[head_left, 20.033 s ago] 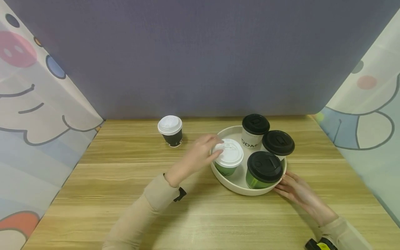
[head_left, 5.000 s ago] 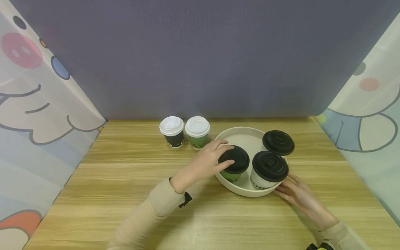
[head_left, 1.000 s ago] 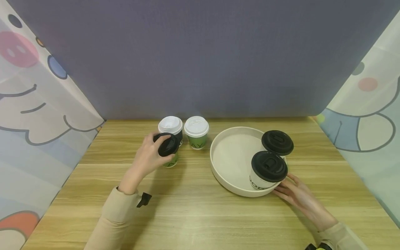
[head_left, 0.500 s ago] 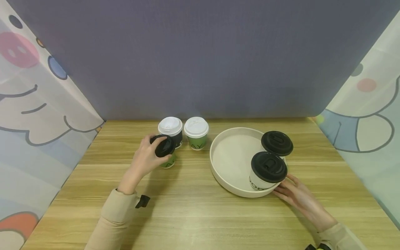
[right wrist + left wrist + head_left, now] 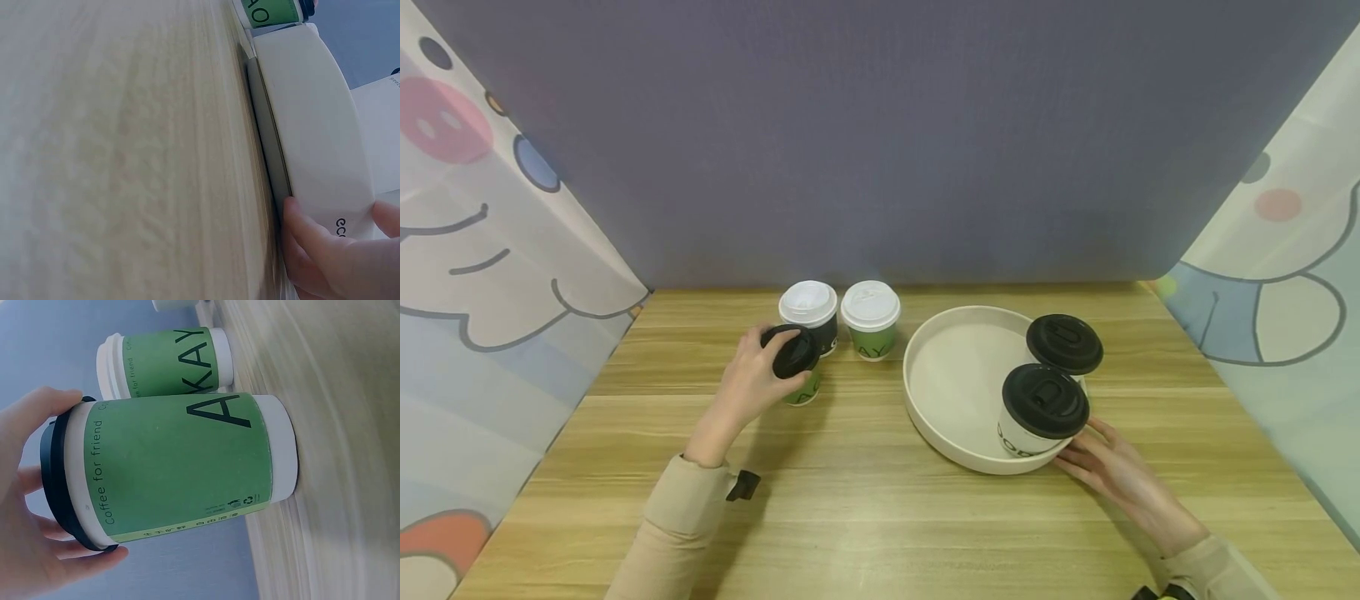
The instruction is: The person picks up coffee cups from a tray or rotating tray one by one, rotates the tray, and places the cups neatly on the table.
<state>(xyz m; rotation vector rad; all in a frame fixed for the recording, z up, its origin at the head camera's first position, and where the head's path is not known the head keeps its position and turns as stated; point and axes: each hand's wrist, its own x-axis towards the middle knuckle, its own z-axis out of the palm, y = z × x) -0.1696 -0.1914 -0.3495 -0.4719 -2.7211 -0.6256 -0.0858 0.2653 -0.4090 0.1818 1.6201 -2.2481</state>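
My left hand (image 5: 752, 379) grips the black lid of a green paper coffee cup (image 5: 181, 465) from above, thumb and fingers around its rim. The cup stands on the table, its base at the wood in the left wrist view. Just behind it are a black coffee cup (image 5: 826, 335) and another green coffee cup (image 5: 874, 342), both white-lidded. My right hand (image 5: 1116, 475) holds the near right edge of a round cream tray (image 5: 951, 442), thumb on the wall and fingers low at its underside. Two black-lidded cups, a front white one (image 5: 1026, 437) and a rear one (image 5: 1065, 343), stand inside the tray.
The wooden table (image 5: 880, 533) ends at a grey-purple panel (image 5: 910, 150) behind the cups. Cartoon-printed curtains (image 5: 490, 275) hang at both sides. The tray's left part shows bare floor.
Since 20 seconds ago, the white-lidded green cup left the tray for the table. My left hand then carried the black-lidded green cup leftward; it has barely moved lately. My right hand stays put.
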